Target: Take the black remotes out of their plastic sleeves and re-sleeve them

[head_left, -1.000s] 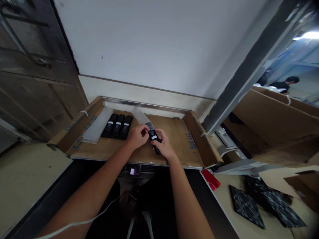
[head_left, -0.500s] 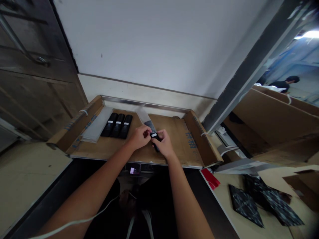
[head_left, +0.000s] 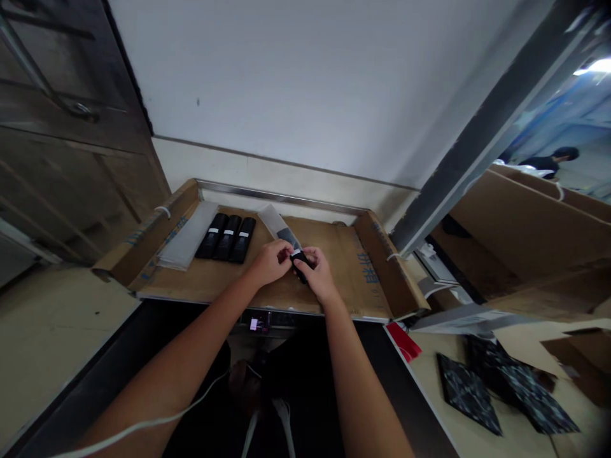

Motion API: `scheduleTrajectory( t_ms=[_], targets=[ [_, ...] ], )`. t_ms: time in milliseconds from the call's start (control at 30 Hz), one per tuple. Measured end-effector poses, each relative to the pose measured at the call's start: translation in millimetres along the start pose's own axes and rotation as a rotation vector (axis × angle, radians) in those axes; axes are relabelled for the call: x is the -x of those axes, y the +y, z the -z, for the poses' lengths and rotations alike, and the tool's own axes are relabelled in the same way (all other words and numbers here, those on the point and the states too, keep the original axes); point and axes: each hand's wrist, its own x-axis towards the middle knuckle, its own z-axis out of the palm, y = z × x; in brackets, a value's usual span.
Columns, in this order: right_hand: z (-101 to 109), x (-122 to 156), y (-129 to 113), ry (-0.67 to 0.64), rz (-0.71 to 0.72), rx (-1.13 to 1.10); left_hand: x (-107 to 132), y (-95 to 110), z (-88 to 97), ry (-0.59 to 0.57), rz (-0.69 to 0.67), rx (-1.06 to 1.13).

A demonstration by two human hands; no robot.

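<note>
The person's hands are meeting over the middle of a flat cardboard sheet [head_left: 344, 267] that is lying on the bench against the white wall. The right hand [head_left: 319, 273] is curling its fingers closed around a black remote [head_left: 301, 273], gripping it from the right side so that only the upper end with its white label is showing. The left hand [head_left: 272, 262] is pinching its fingertips narrowly together on the near end of a clear plastic sleeve [head_left: 277, 226], right where that end is touching the labelled end of the remote. The sleeve is stretching away from the hands toward the wall and lying flat on the cardboard. Whether the tip of the remote is already sitting inside the sleeve is too small to tell.

To the left of the hands, three more remotes [head_left: 228, 238] are lying side by side in a neat row, touching each other, each showing a white label. Just beside them on the left, a stack of clear bags [head_left: 188, 235] is resting along the raised left flap [head_left: 143, 235] of the cardboard. A matching flap [head_left: 386, 273] is standing up on the right.

A white cable [head_left: 143, 426] is trailing beneath the left forearm. On the table to the right, a red item [head_left: 403, 340] is lying near the cardboard's corner, and dark patterned panels [head_left: 470, 394] are lying farther out. Behind a cardboard wall at the far right, another person [head_left: 548, 160] is bending over.
</note>
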Motion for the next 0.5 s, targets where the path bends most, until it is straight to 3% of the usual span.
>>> scheduleTrajectory(
  t_ms=[500],
  targets=[
    [0.1, -5.0, 5.8, 0.225, -0.02, 0.026, 5.4, 15.9, -6.9, -0.053, -0.055, 0.025]
  ],
)
